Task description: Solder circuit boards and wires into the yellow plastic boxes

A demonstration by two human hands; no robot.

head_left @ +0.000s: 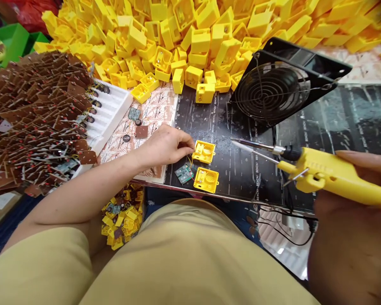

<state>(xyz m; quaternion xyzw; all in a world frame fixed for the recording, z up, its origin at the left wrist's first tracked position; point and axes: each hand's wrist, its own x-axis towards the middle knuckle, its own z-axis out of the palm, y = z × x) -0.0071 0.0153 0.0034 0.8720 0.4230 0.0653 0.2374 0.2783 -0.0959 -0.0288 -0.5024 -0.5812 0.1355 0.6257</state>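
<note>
My left hand [168, 146] is closed in a pinch at the left edge of a small yellow casing [204, 151]. Thin wires [189, 160] run up to its fingertips from a green circuit board [184, 174] lying just below. A second open casing [206, 180] sits nearer the bench edge, beside that board; a red wire reaches toward it. On the right, my right hand [339, 237] is wrapped around a yellow soldering gun [330, 173]. Its metal tip and a thin feed tube point left, above the black bench and apart from both casings.
Yellow casings [197, 40] are heaped along the back. A black fan [273, 89] stands tilted at right. Brown circuit boards [34, 118] pile up at left beside a white foam tray [114, 114]. Below the bench edge is a container of yellow parts [123, 220]; cables [292, 237] hang at right.
</note>
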